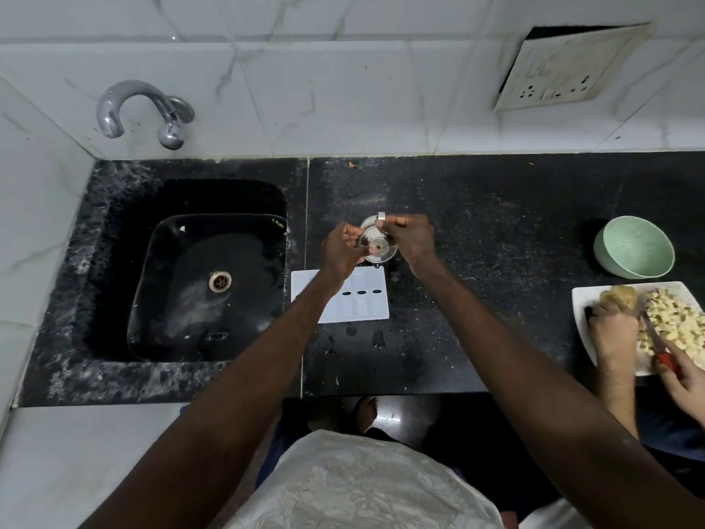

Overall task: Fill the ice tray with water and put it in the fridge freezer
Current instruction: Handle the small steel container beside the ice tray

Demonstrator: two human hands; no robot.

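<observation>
White marble-look wall tiles [343,89] (a socket plate [564,66] hangs loose) back a speckled black counter [496,223].

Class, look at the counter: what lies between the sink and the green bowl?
In the head view, between the sink and the green bowl lie the white ice tray and a small metal container, held by both hands.

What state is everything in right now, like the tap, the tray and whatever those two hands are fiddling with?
Tap: no water running.
Sink: wet, nothing in it.
Ice tray: flat on the counter, beside the sink.
Steel bottle: held by both hands above the counter.
Left hand: grip on the bottle.
Right hand: pinching a small cap.
Green bowl: tilted, empty.
Plate: holds diced pieces.
</observation>
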